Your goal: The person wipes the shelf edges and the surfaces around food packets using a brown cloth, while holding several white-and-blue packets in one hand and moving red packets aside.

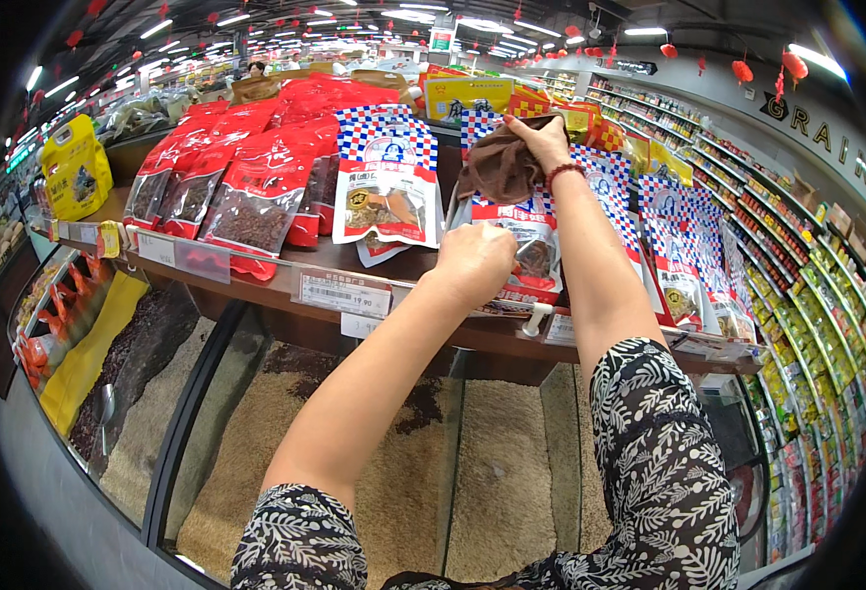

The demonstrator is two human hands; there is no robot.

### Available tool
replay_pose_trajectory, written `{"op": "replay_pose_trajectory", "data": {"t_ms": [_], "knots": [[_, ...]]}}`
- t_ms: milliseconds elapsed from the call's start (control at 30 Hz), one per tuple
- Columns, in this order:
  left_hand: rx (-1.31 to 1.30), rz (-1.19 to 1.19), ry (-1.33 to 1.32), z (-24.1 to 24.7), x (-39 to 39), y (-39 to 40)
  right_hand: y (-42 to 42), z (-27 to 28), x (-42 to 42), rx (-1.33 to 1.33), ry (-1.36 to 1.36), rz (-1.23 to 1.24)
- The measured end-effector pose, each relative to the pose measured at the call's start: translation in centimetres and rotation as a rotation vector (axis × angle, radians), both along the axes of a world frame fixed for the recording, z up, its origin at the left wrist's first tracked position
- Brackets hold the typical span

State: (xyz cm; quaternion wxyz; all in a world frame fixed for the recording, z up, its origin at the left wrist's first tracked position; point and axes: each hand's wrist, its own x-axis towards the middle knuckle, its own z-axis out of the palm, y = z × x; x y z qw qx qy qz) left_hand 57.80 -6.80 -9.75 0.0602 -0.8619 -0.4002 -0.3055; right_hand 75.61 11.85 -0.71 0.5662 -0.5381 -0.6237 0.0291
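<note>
A brown cloth (505, 166) hangs from my right hand (543, 140), which grips it above a checkered food packet (536, 258) with a clear window. My left hand (477, 259) is curled at the left edge of that packet, close to the shelf front. Whether its fingers pinch the packet is hidden behind the back of the hand. Just left of my left hand stands another packet (387, 184) with a blue, red and white checkered top. More checkered packets (672, 258) lean in a row to the right of my right forearm.
Red packets of dried food (256, 192) fill the shelf's left part, beside a yellow bag (76, 168). Price labels (343, 293) line the shelf edge (418, 284). Below are grain bins (503, 464) with dividers and a metal scoop (106, 413). Stocked shelves (794, 273) rise at right.
</note>
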Motion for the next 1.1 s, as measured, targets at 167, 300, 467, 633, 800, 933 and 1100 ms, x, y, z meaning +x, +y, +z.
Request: {"op": "replay_pose_trajectory", "data": {"t_ms": [167, 300, 467, 633, 800, 933, 1100], "knots": [[-0.012, 0.027, -0.042, 0.4, -0.9, -0.6, -2.6, 1.1, -1.2, -0.123, -0.228, 0.187], [0.011, 0.083, -0.078, 1.0, -0.8, -1.5, -4.9, 2.5, -0.4, -0.181, -0.066, 0.511], [0.076, 0.195, -0.185, 1.0, -0.5, -1.5, -11.2, 5.1, -0.7, -0.214, 0.003, 0.661], [0.096, 0.140, -0.266, 0.9, -0.8, -1.0, -16.6, 5.4, -0.9, -0.116, -0.269, 0.705], [-0.134, -0.030, -0.806, 1.2, -3.3, 0.8, -19.9, 2.5, -1.4, 0.178, -0.548, 0.510], [0.084, -0.171, -0.817, 2.3, -4.7, 1.5, -22.5, 1.5, -2.3, 0.373, -0.713, 0.487], [0.286, -0.366, -0.716, 4.1, -5.3, 0.1, -23.2, -0.4, -1.7, 0.450, -0.738, 0.542]]}}
